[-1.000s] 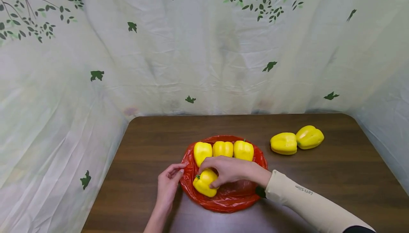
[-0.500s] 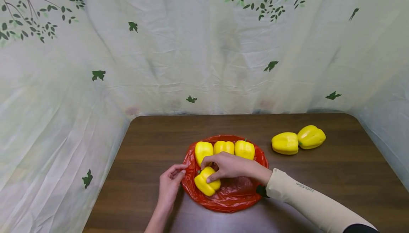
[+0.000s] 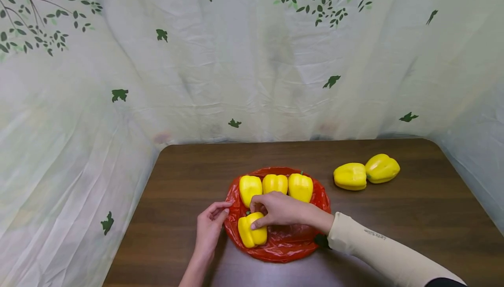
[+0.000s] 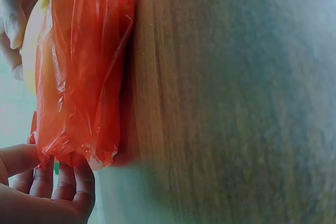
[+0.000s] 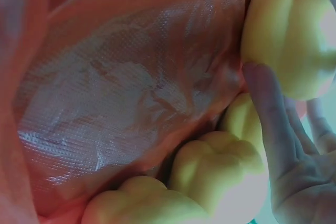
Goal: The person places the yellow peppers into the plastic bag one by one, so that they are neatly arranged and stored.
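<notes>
A red plastic bag (image 3: 291, 245) stands on the table with its mouth rolled open. Three yellow bell peppers (image 3: 250, 190) sit in a row along its far side. At the bag's near left, my right hand (image 3: 279, 209) holds another yellow bell pepper (image 3: 252, 231) between thumb and fingers, stem end toward the far side. The right wrist view shows this pepper (image 5: 289, 35) against the bag's wall, with the fingertips on it. My left hand (image 3: 210, 225) pinches the bag's left rim; in the left wrist view its thumb and fingers (image 4: 65, 184) hold the red film (image 4: 84, 103).
Two yellow bell peppers (image 3: 349, 176) lie touching each other on the brown wooden table (image 3: 189, 169), right of the bag. A pale curtain with printed leaves (image 3: 252, 59) hangs behind the table and along both sides.
The pepper in my right hand has turned more upright and shifted slightly toward the near side of the bag. My left hand stays at the rim; the other peppers have not moved.
</notes>
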`<move>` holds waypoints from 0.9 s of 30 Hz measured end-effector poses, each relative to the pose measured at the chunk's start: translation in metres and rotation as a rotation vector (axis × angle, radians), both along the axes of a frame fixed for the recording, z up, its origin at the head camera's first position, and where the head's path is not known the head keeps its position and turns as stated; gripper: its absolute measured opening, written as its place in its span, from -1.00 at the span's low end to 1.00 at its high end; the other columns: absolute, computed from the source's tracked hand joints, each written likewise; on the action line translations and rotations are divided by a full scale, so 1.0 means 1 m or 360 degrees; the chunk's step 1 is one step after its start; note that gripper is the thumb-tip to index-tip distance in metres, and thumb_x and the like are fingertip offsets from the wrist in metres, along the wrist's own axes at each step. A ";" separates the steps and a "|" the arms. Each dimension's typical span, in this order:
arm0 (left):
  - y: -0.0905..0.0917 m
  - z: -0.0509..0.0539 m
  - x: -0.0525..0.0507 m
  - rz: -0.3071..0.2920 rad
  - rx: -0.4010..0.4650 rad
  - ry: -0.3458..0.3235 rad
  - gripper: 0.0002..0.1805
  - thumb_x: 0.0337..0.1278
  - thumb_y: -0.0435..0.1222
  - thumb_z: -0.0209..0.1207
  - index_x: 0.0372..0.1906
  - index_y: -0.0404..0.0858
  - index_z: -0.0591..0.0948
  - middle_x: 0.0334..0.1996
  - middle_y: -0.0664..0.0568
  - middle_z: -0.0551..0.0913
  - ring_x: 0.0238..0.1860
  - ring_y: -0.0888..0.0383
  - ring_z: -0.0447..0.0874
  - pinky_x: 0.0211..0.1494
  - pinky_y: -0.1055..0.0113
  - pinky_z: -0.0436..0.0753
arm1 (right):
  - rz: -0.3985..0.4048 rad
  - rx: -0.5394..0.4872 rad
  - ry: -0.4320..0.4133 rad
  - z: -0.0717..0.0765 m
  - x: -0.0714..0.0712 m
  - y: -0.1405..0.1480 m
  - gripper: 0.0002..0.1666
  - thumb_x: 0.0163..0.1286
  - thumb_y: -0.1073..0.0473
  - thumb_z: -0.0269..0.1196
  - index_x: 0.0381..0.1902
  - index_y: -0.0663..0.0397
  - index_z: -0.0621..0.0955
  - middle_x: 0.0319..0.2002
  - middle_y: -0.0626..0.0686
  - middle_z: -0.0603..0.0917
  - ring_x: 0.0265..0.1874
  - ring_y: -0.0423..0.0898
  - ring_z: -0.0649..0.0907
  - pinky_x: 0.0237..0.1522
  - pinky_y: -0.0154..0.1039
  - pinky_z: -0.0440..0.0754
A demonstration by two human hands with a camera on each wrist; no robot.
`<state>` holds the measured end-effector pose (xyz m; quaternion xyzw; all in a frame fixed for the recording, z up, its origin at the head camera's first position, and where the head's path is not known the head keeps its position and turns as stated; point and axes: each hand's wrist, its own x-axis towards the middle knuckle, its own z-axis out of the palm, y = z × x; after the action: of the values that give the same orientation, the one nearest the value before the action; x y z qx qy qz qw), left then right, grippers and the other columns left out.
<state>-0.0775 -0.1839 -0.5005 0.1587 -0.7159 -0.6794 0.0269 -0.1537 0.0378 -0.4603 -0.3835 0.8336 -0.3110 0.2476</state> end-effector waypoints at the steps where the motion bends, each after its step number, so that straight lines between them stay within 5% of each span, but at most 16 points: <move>1: 0.000 0.000 0.000 0.0003 0.0002 -0.0005 -0.80 0.28 -0.46 0.16 -0.05 -0.38 0.68 -0.10 -0.16 0.68 -0.18 0.07 0.66 -0.12 0.40 0.64 | 0.0005 -0.0013 -0.0012 -0.001 0.000 0.001 -0.62 0.17 -0.25 0.38 -0.20 -0.25 0.57 -0.44 -0.21 0.57 -0.43 -0.25 0.51 -0.34 -0.34 0.50; 8: 0.001 0.002 0.001 0.0016 0.0013 -0.0024 -0.80 0.29 -0.46 0.15 -0.04 -0.38 0.68 -0.07 -0.17 0.68 -0.15 0.05 0.67 -0.08 0.38 0.64 | -0.0020 -0.0063 -0.0060 0.004 0.001 0.011 -0.62 0.20 -0.22 0.39 -0.13 -0.22 0.60 -0.37 -0.19 0.60 -0.39 -0.23 0.54 -0.31 -0.34 0.55; 16: -0.001 0.003 0.001 0.0029 0.0033 -0.0004 -0.80 0.27 -0.49 0.15 -0.05 -0.40 0.68 -0.09 -0.19 0.68 -0.17 0.06 0.67 -0.08 0.37 0.65 | -0.0150 -0.0242 -0.0243 0.031 0.010 0.034 -0.67 0.26 -0.03 0.40 -0.05 -0.22 0.59 -0.16 -0.16 0.63 -0.24 -0.26 0.68 -0.15 -0.36 0.63; 27: -0.002 0.005 0.000 0.0028 0.0034 -0.0012 -0.79 0.29 -0.48 0.14 -0.04 -0.39 0.67 -0.07 -0.18 0.67 -0.13 0.04 0.67 -0.06 0.36 0.64 | -0.0485 -0.0451 -0.0103 0.032 0.032 0.074 -0.71 0.37 0.02 0.30 0.03 -0.33 0.56 -0.05 -0.26 0.60 -0.12 -0.23 0.64 -0.13 -0.25 0.64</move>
<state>-0.0779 -0.1858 -0.4954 0.1677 -0.7074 -0.6860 0.0285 -0.1216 0.1122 -0.4286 -0.2737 0.8215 -0.4712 0.1678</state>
